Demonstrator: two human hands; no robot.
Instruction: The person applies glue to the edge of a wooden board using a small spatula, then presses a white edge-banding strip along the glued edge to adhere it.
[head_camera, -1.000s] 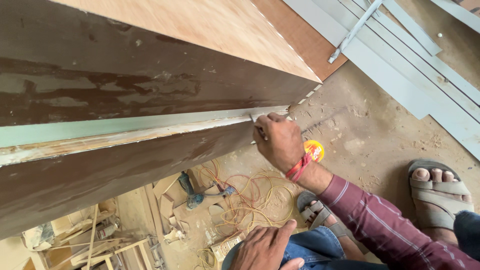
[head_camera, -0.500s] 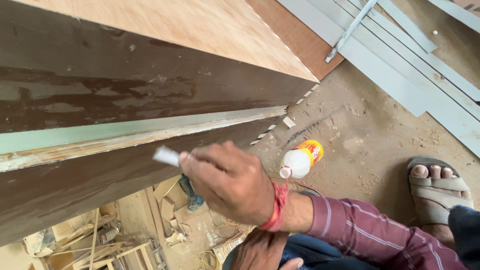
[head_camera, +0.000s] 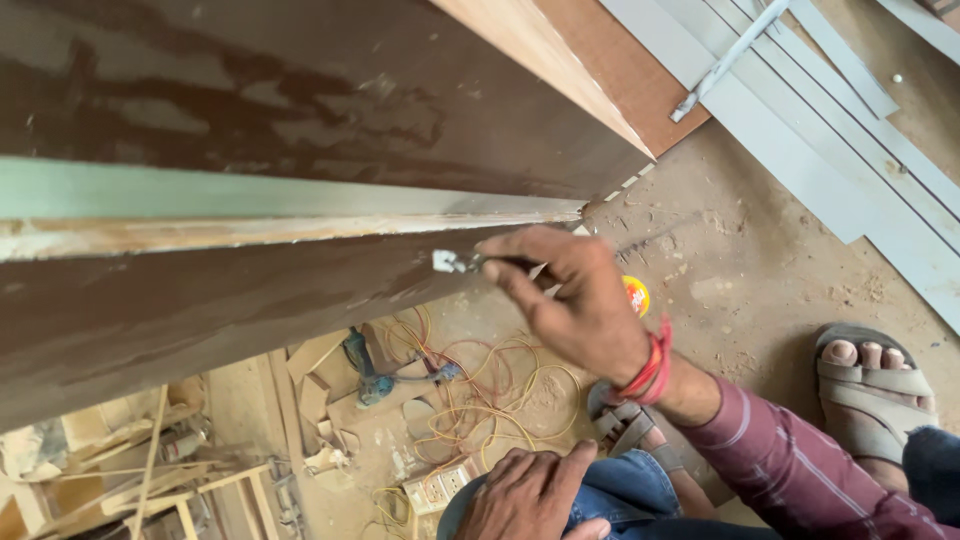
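Plywood fills most of the head view: a big dark brown board (head_camera: 300, 100) standing on edge, its raw pale edge (head_camera: 250, 232) running level across the frame with a grey-green strip just above it. Right hand (head_camera: 580, 300), with a red thread at the wrist, is closed around a small tool with a dark handle, fingers pinching it, and the tool's whitish tip (head_camera: 443, 262) sits just below the pale edge, close to the brown face, near that edge's right end. I cannot tell whether the tip touches the wood. The tool looks light and stiff, easy to steer with a pinch on the handle well back from the tip; the whitish smear on it may make it a little slippery. The board itself looks heavy and rigid.

Left hand (head_camera: 530, 495) lies well below the edge, resting loosely curled on a blue-jeaned knee and holding nothing.

Below the edge the floor (head_camera: 740, 270) is dusty concrete. A round yellow and orange container (head_camera: 636, 295) lies there just behind the right hand; tangled orange and yellow wires (head_camera: 480, 390), a teal power tool (head_camera: 362, 368) and wood offcuts lie further down. Grey strips (head_camera: 830, 130) lie flat beyond the edge's right end, and a sandalled foot (head_camera: 870, 395) stands lower right.
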